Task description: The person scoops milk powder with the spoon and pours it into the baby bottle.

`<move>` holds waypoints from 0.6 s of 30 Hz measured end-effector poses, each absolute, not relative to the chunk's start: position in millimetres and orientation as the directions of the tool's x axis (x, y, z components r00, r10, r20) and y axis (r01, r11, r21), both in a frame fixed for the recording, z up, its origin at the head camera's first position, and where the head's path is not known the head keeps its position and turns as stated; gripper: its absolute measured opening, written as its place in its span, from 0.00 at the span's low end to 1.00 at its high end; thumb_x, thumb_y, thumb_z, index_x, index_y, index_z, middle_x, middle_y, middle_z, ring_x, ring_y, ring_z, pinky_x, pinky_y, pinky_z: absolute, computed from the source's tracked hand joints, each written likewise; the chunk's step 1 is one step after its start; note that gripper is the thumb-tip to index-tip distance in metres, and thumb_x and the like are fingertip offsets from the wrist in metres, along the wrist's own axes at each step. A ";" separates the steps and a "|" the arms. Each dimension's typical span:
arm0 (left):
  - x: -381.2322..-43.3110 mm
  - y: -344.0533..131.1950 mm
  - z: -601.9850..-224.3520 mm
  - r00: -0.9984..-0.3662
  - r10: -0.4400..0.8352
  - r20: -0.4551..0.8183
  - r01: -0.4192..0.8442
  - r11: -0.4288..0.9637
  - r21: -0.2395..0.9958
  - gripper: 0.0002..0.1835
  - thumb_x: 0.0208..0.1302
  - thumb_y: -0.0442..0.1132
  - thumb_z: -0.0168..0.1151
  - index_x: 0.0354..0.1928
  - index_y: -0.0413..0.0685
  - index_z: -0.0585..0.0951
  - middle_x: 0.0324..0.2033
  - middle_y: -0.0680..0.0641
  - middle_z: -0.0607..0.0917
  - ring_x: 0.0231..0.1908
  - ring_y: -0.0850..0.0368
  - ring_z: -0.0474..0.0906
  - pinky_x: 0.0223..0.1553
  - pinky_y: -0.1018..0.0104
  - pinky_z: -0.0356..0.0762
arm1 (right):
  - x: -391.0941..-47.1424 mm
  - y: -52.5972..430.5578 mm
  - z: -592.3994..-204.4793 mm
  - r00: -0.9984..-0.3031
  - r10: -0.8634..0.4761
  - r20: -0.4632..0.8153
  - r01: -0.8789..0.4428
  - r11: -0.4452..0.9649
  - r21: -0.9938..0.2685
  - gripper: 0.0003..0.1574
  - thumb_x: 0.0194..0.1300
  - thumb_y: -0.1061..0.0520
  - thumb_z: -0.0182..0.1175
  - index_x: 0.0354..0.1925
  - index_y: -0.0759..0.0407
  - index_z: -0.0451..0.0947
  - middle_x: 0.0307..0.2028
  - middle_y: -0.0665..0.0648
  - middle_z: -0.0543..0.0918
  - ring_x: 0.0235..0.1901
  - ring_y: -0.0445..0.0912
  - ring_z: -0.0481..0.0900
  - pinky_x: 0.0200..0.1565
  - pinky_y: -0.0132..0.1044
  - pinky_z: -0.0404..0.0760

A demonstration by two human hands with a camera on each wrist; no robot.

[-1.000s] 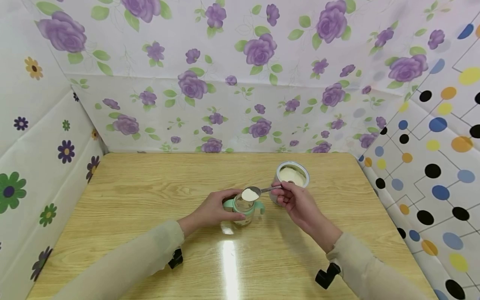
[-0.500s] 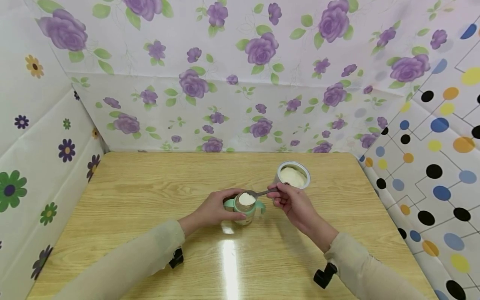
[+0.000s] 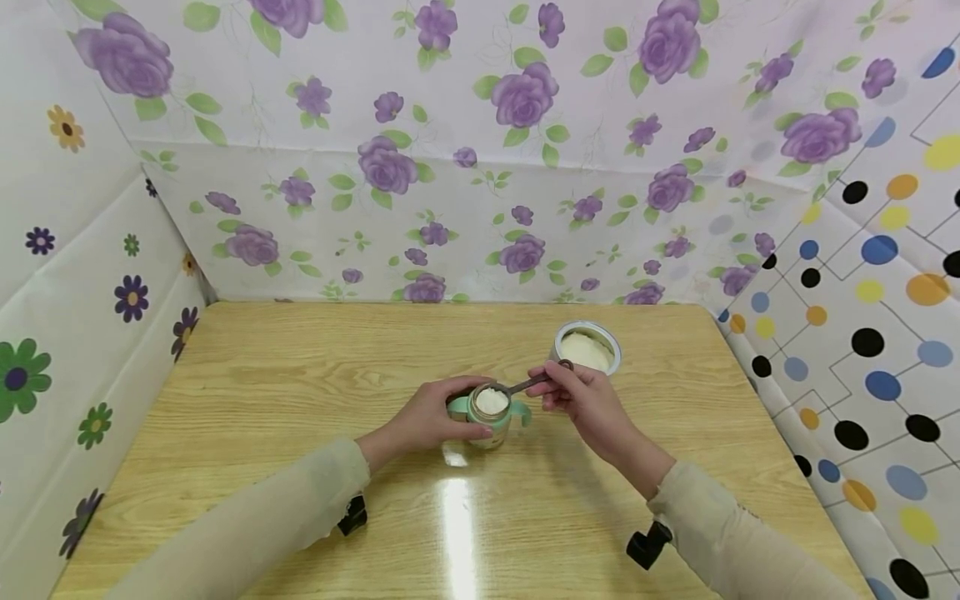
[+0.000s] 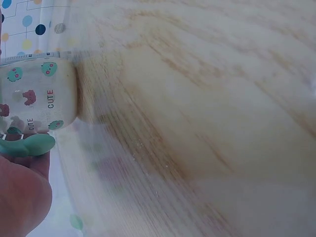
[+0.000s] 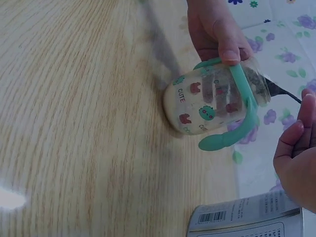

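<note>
A clear baby bottle (image 5: pixel 197 106) with green handles and printed "CUTE" figures stands uncapped on the table, pale powder at its bottom. My left hand (image 3: pixel 433 414) grips it round the neck and one handle. Between the fingers and thumb of my right hand (image 3: pixel 592 408) is the handle of a metal spoon (image 3: pixel 528 382). The spoon's bowl, heaped with white powder (image 3: pixel 492 402), sits in the bottle's mouth. Behind the right hand stands an open can (image 3: pixel 617 357) of cream-coloured powder, its lower part hidden by that hand in the head view.
The wooden table (image 3: pixel 300 358) meets a flowered cloth wall (image 3: pixel 450 233) at the back. A dotted cloth (image 3: pixel 862 333) hangs on the right, a flower-print one (image 3: pixel 75 333) on the left. Glare shows on the table front.
The right hand has moved slightly left and tipped the spoon, its handle end rising and its bowl lowering into the bottle's mouth. The left hand and bottle have stayed in place.
</note>
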State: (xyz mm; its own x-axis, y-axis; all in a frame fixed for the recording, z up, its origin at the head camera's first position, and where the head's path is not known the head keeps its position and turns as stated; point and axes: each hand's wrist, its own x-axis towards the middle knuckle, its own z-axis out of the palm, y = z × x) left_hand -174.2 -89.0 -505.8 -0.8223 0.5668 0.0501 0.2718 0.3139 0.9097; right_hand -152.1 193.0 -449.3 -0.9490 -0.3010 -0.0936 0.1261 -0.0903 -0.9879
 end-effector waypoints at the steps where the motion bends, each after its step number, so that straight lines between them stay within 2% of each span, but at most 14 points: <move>1: -174.3 -89.1 -505.9 -0.822 0.567 0.050 0.273 0.316 0.909 0.38 0.60 0.48 0.84 0.72 0.64 0.79 0.63 0.58 0.85 0.61 0.59 0.82 0.64 0.54 0.79 | -152.3 192.4 -449.4 -0.950 -0.300 -0.087 0.112 -0.067 -0.991 0.26 0.84 0.44 0.57 0.53 0.66 0.86 0.38 0.52 0.92 0.33 0.42 0.82 0.42 0.32 0.86; 6: -174.1 -88.8 -506.8 -0.824 0.564 0.050 0.278 0.325 0.904 0.39 0.60 0.49 0.84 0.73 0.64 0.79 0.63 0.57 0.85 0.59 0.60 0.82 0.62 0.55 0.80 | -152.7 189.1 -450.6 -0.950 -0.309 -0.040 0.035 0.023 -0.999 0.27 0.84 0.45 0.57 0.54 0.68 0.86 0.38 0.54 0.92 0.35 0.44 0.85 0.43 0.35 0.87; 11: -173.7 -88.5 -507.1 -0.822 0.567 0.054 0.280 0.319 0.905 0.39 0.60 0.48 0.84 0.74 0.60 0.79 0.63 0.57 0.85 0.58 0.60 0.83 0.61 0.56 0.81 | -151.4 186.1 -453.3 -0.954 -0.298 -0.024 0.015 0.035 -0.999 0.24 0.84 0.49 0.59 0.52 0.71 0.86 0.36 0.55 0.92 0.36 0.45 0.86 0.43 0.37 0.88; 15: -173.5 -88.6 -506.7 -0.823 0.566 0.057 0.281 0.319 0.905 0.39 0.60 0.48 0.84 0.73 0.62 0.79 0.62 0.58 0.86 0.57 0.61 0.83 0.61 0.57 0.81 | -150.6 184.0 -454.8 -0.955 -0.296 -0.006 -0.010 0.053 -0.999 0.24 0.83 0.52 0.59 0.52 0.75 0.84 0.36 0.56 0.91 0.37 0.46 0.87 0.43 0.36 0.89; 18: -173.4 -88.7 -506.4 -0.822 0.567 0.058 0.284 0.319 0.904 0.38 0.60 0.48 0.84 0.73 0.64 0.79 0.61 0.59 0.86 0.57 0.61 0.83 0.60 0.57 0.81 | -150.5 183.1 -455.7 -0.955 -0.295 0.023 -0.047 0.076 -0.996 0.23 0.83 0.52 0.59 0.51 0.74 0.85 0.36 0.57 0.91 0.37 0.47 0.87 0.42 0.36 0.89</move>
State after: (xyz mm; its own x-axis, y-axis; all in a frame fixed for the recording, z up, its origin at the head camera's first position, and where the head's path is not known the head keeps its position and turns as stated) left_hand -173.4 -88.7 -506.4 -0.8215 0.5672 0.0582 0.2843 0.3190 0.9041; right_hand -150.5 183.1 -455.7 -0.9552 -0.2952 0.0226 -0.0470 0.0757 -0.9960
